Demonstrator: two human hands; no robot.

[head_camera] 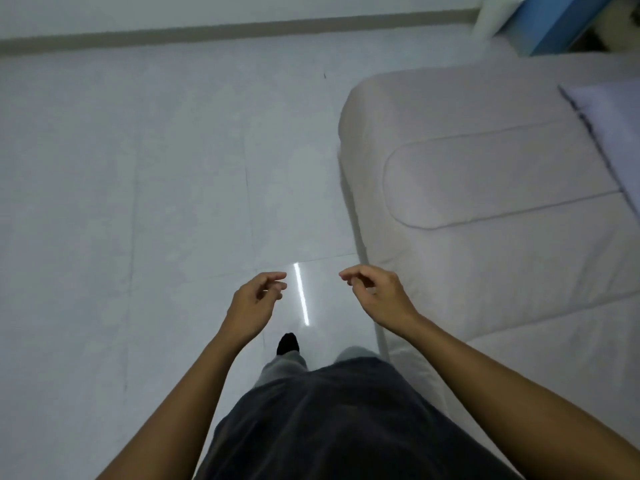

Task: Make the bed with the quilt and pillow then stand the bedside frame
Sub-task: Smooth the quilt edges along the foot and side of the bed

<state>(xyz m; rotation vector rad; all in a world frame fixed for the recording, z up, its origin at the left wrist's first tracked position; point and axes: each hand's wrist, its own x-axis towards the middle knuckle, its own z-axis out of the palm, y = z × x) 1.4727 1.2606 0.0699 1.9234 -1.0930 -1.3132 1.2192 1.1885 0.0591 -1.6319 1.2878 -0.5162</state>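
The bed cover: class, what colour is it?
The bed cover is plain pale pink, best seen in the head view.

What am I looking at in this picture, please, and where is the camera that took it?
There is no machine here: a person is doing a household task with bare hands. The single picture comes from a wide-angle camera worn on the person's head, looking forward and down, so you see their own arms reaching out from the bottom edge.

The left hand and the right hand hang in front of the body with loosely curled fingers, and neither holds anything. Below them is a pale tiled floor, with one foot in a dark sock showing.

On the right stands the bed, under a pale cover. A lilac cloth lies on it at the picture's right edge; whether that is a pillow or a quilt I cannot tell. No bedside frame is in view.
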